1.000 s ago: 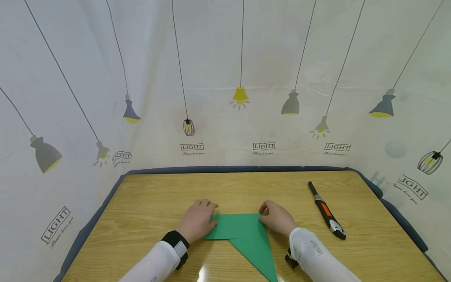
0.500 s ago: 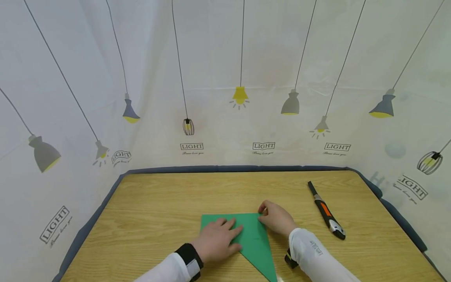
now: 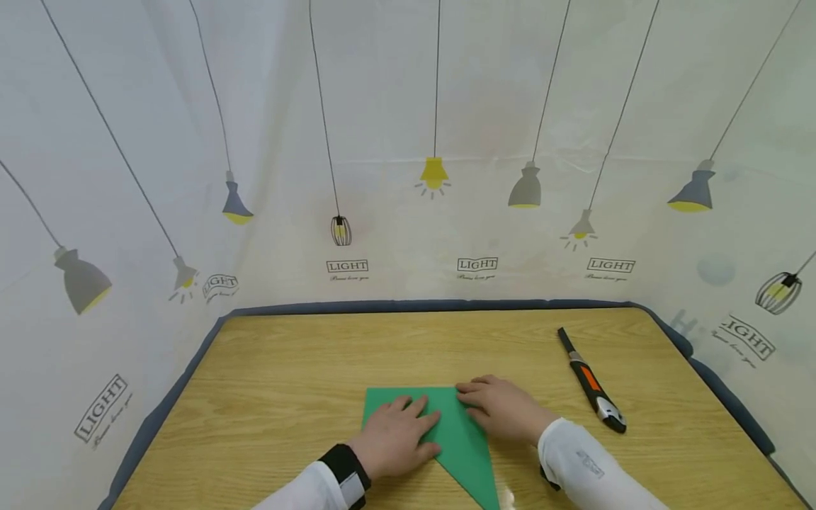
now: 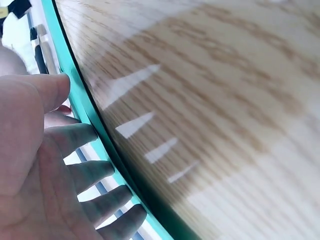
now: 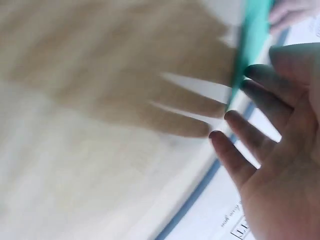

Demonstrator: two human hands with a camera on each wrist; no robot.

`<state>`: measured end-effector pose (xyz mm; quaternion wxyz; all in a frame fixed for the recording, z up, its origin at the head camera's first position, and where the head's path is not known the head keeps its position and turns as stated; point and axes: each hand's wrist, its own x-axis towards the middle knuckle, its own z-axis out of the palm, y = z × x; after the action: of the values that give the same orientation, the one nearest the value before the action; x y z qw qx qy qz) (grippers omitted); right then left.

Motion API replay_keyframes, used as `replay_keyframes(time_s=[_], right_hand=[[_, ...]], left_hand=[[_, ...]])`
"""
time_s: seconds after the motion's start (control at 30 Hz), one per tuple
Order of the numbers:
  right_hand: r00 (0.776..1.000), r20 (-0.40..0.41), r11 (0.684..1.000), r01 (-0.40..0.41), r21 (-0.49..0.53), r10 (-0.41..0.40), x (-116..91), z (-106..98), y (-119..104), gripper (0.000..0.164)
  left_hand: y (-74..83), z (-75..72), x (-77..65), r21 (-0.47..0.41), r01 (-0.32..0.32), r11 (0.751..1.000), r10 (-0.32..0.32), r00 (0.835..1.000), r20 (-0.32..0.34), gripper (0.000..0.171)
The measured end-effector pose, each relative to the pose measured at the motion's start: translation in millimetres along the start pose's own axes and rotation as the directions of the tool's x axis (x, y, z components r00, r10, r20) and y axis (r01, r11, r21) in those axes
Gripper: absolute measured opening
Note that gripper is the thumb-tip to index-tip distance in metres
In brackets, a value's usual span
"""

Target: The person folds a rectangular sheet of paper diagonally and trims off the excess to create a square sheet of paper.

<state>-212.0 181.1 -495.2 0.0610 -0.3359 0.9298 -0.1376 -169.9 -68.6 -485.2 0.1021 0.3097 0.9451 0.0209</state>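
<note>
A folded sheet of green paper (image 3: 462, 443) lies flat on the wooden table, with a straight far edge and a point running toward the person. My left hand (image 3: 397, 437) rests on its left part, fingers spread and fairly straight; in the left wrist view the fingertips of that hand (image 4: 60, 165) meet the green paper. At the paper's far right corner my right hand (image 3: 503, 407) touches down with extended fingers. The right wrist view shows this hand (image 5: 282, 135) with fingers spread, some tips at the green edge and others over the wood.
A utility knife (image 3: 593, 382) with a black and orange handle lies on the table (image 3: 306, 354) to the right of the right hand. A dark border edges the tabletop, and a white curtain (image 3: 395, 85) printed with lamps stands behind and at both sides.
My left hand has moved right from the paper's left end onto its face. My right hand has gone from pinching the far right corner to laying its fingers on it.
</note>
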Motion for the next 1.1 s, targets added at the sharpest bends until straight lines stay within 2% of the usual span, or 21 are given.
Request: replay_keyframes(time_s=[0.1,0.33,0.6,0.77,0.87,1.0,1.1], right_hand=[[0.999,0.044,1.000,0.028,-0.007,-0.027,-3,3,1,0.043],[0.997,0.076,0.999,0.031,-0.030,-0.029,-11,-3,-10,0.043],[0.992,0.109,0.994,0.069,-0.081,-0.060,-19,-5,-26,0.042],[0.986,0.145,0.987,0.100,-0.122,-0.082,-20,-1,-35,0.042],[0.982,0.153,0.982,0.132,-0.135,-0.111,-20,-1,-41,0.040],[0.977,0.139,0.978,0.179,-0.109,-0.163,-19,-2,-49,0.037],[0.982,0.110,0.985,0.162,-0.058,-0.155,-15,-1,-48,0.034]], left_hand=[[-2.1,0.9,-0.4,-0.012,0.003,1.000,-0.003,1.000,0.002,0.058],[-3.3,0.0,2.3,0.014,0.027,1.000,-0.028,0.999,0.022,0.057],[-0.8,0.2,3.0,0.100,0.081,0.992,-0.077,0.996,-0.050,0.062],[-1.2,0.2,5.8,0.087,0.099,0.991,-0.096,0.995,-0.039,0.062],[-4.3,0.4,8.9,0.059,0.080,0.995,-0.080,0.997,-0.008,0.061],[-10.7,-0.9,11.2,0.007,0.023,1.000,-0.023,1.000,0.018,0.058],[-14.6,-0.8,12.5,-0.039,-0.019,0.999,0.020,1.000,0.021,0.057]])
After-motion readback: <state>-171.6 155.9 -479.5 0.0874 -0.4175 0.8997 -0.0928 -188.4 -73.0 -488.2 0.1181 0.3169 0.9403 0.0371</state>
